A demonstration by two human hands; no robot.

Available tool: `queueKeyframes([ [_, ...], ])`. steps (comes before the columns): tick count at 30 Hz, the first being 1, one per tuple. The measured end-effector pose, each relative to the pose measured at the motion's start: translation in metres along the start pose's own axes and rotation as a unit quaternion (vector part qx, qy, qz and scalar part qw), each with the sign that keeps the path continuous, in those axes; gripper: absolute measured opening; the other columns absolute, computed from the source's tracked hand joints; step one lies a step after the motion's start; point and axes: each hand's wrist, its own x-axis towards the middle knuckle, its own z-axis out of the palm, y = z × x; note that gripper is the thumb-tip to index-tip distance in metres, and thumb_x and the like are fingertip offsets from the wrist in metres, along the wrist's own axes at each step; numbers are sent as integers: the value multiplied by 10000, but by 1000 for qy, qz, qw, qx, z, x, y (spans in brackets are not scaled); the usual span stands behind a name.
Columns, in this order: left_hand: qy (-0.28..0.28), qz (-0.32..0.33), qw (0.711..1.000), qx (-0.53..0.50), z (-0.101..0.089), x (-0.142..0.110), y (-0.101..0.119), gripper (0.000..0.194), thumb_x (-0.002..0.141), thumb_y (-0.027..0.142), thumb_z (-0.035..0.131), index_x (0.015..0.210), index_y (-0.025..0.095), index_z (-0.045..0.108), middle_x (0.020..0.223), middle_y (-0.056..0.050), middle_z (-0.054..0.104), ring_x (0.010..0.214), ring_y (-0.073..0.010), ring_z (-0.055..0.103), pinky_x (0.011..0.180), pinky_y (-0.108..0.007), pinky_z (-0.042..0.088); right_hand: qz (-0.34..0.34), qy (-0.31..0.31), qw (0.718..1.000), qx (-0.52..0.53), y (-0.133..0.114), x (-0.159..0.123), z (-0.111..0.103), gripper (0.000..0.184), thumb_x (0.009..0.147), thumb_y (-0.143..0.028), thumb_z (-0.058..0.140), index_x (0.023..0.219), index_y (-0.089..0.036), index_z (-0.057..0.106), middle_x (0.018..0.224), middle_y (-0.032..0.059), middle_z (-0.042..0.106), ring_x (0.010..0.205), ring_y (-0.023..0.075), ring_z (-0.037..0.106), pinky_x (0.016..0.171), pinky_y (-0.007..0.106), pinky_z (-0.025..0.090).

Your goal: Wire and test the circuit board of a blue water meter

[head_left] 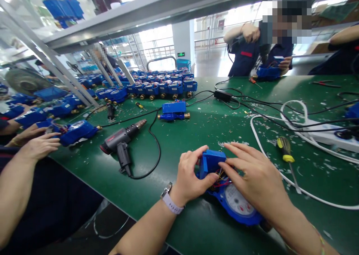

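A blue water meter (238,202) with a round white dial lies on the green bench in front of me. Its blue box part (212,161) stands raised at the far end, with thin coloured wires (221,180) showing beneath it. My left hand (193,172) grips the box from the left, thumb at the wires and fingers behind it. My right hand (252,172) reaches over the dial's right side, its thumb and fingertips pressed on the box's right edge. The right palm hides part of the meter.
A heat gun (122,141) lies to the left, its cord curling on the bench (196,135). Another meter (174,111) sits beyond it. A yellow-black screwdriver (285,150), white cable and power strip (331,135) are at right. Co-workers handle meters at left and across the bench. Several meters (168,85) stand behind.
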Motion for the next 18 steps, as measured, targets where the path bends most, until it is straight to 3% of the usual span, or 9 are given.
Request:
queueKeyframes([
  [3,19,13,999,26,0,1,2,667,778,631,653,1294,217,567,1025,-105,661,943,-292,568,916,-482,418,20,-19,999,45,4,-2,5,230,918,-207,558,780,-168,738,1157,150,711,1117,334,636,924,560,539],
  [9,1,-7,999,-42,3,-2,0,676,794,623,646,1317,216,517,1219,-129,629,1046,-303,584,946,-462,438,65,-45,989,122,7,-1,9,203,881,-164,576,731,-207,706,1161,109,717,1146,311,634,958,550,536],
  [13,-1,-12,997,-75,8,-6,-4,717,807,649,616,1347,198,474,1242,-141,601,1096,-312,581,979,-463,441,77,-53,986,140,5,0,7,203,883,-166,564,754,-207,716,1152,106,721,1143,304,636,943,543,546],
  [18,22,46,999,-18,17,-15,-7,863,805,714,559,1460,208,314,1340,-185,512,1128,-344,542,978,-517,418,104,-62,981,150,2,0,7,205,866,-163,551,769,-202,728,1158,107,718,1150,298,633,943,535,545],
])
